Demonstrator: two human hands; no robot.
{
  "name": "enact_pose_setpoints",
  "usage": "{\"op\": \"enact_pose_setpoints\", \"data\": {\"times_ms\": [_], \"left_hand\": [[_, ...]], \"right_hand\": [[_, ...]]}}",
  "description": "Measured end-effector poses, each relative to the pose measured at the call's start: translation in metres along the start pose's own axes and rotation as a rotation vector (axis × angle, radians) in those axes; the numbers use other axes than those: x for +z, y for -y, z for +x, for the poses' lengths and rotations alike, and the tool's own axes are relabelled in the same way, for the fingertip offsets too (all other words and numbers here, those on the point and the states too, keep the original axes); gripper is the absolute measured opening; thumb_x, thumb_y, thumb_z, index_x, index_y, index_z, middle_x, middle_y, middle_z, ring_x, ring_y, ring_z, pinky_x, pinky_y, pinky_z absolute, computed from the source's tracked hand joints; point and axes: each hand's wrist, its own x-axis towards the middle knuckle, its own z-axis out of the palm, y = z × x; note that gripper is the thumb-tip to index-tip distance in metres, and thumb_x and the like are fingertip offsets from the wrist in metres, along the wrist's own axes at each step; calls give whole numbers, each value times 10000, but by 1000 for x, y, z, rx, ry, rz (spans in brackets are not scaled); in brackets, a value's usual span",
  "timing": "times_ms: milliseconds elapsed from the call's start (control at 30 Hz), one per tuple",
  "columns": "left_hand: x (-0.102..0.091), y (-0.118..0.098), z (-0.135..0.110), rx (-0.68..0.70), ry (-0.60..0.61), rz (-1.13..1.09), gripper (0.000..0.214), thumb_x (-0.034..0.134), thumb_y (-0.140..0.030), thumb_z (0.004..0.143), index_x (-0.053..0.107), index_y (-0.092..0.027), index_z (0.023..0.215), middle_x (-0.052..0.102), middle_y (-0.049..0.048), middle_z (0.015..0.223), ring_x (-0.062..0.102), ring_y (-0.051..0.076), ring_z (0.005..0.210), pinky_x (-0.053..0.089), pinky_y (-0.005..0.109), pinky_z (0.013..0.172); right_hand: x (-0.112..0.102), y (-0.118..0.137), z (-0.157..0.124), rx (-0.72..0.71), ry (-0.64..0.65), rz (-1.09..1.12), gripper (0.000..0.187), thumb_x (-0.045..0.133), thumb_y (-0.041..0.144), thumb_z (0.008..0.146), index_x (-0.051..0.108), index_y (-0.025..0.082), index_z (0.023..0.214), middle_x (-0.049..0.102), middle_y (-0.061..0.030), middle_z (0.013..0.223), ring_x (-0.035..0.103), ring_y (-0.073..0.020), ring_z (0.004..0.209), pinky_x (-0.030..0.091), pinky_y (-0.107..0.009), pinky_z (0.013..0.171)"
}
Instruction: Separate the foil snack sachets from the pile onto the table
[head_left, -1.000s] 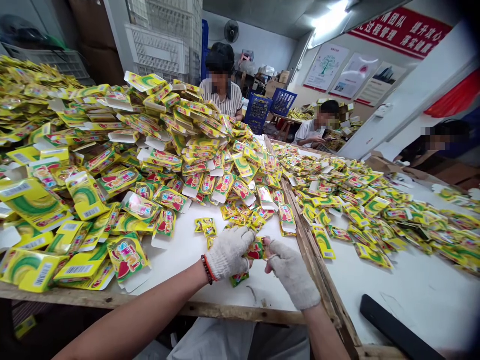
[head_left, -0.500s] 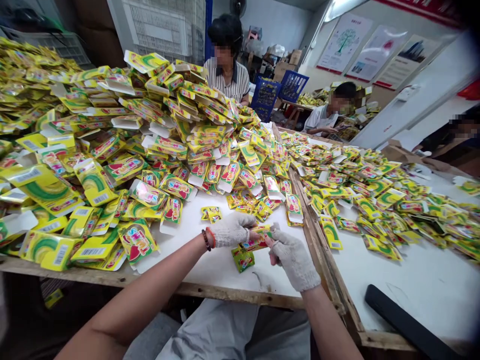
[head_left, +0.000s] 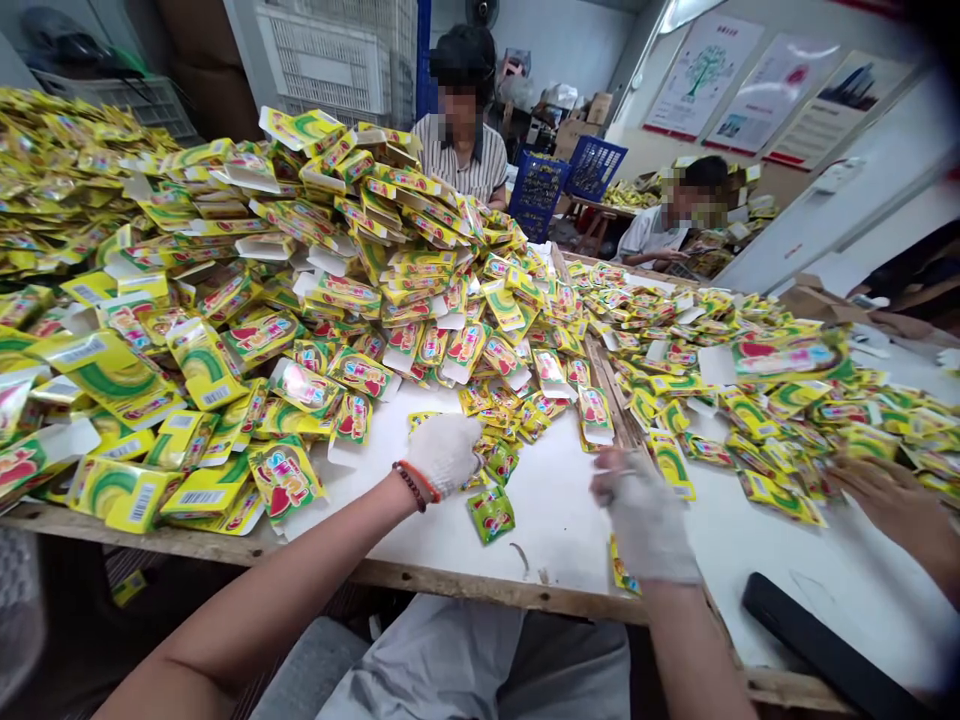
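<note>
Presently, both hands are held apart above the white table (head_left: 555, 520); the gloved left hand (head_left: 445, 455) is lowered at the near side of the yellow sachets (head_left: 534, 415), its fingers pointed forward and to the right; whether a sachet is gripped there cannot be told. The gloved right hand (head_left: 645, 510) is blurred and its fingers are curled, pointed to the left; whether anything is held cannot be told.

Between the hands, nearer the left, the green sachet (head_left: 492, 514) is laid flat, printed face up; it is turned slightly askew to the table edge, and its squarish outline gives no clear long axis. Beside the right wrist, the yellow sachet (head_left: 622, 568) is partly covered; its visible length is directed toward the wooden front edge (head_left: 540, 597).

Just left of the wooden strip (head_left: 606, 375), the upright-printed carton (head_left: 595, 412) is set with its long axis directed away from the wearer; its white flap is pointed toward the near side. At far right, another person's hand (head_left: 892, 505) is extended over the right-hand cartons (head_left: 761, 490).
</note>
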Motion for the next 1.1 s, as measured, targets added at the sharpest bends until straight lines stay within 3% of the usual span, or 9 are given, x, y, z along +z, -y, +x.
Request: {"op": "enact_pose_setpoints", "data": {"times_ms": [100,200,300,367,533,700,933,1033,1100], "left_hand": [[15,-6,-2,14,-89,33,376,627,-410,737,599,-181,1034,614,121,1000,594,295,886,445,381,729],[24,-6,5,30,-73,-5,281,621,-377,742,616,-184,946,614,110,965,586,289,898,442,393,767],[27,4,12,38,-108,-128,144,522,-296,821,617,-193,853,620,73,917,587,231,875,443,352,776],[28,12,14,8,-153,-426,159,488,-292,845,598,-181,816,614,45,845,582,189,816,450,311,745],[38,7,8,-114,1,-1340,240,631,-364,744,547,-162,843,565,-14,700,558,124,633,463,242,586],[41,-14,-3,-165,143,-1719,362,736,-379,652,487,-169,810,556,-25,684,559,109,584,490,254,560],[53,-13,-2,-143,68,-1608,350,758,-305,606,476,-169,762,519,-45,658,523,88,571,455,221,554],[50,-9,1,-12,128,-1383,255,702,-314,669,525,-159,767,532,-35,652,516,97,584,437,220,561],[39,-6,10,93,94,-1102,207,635,-352,748,562,-161,782,558,-18,676,528,115,627,432,229,588]], "right_hand": [[44,-10,-39,62,350,-268,218,614,401,748,661,198,812,638,-43,703,577,-178,600,436,-295,569],[73,-13,-62,7,451,-524,146,650,278,691,629,197,810,633,-83,876,583,-208,756,430,-303,664],[75,-12,-63,37,512,-502,85,629,194,656,568,205,715,624,-53,792,567,-197,726,412,-288,642],[68,-10,-58,127,543,-288,88,625,225,670,552,213,717,620,-17,712,562,-177,669,413,-267,596],[66,-2,-43,312,325,309,331,626,483,747,558,191,888,656,-22,758,552,-130,534,414,-239,475],[80,-3,-34,222,154,92,352,617,531,766,562,186,808,561,32,549,481,-111,439,364,-225,417],[77,-3,-28,111,187,-17,394,669,509,707,579,187,915,683,-70,832,631,-209,743,504,-301,625],[70,-1,-25,141,354,141,453,666,500,714,575,185,1027,691,-95,977,648,-230,856,527,-313,679],[66,-1,-25,184,428,205,399,643,495,740,581,179,976,695,-88,929,653,-214,772,525,-297,608]]}}
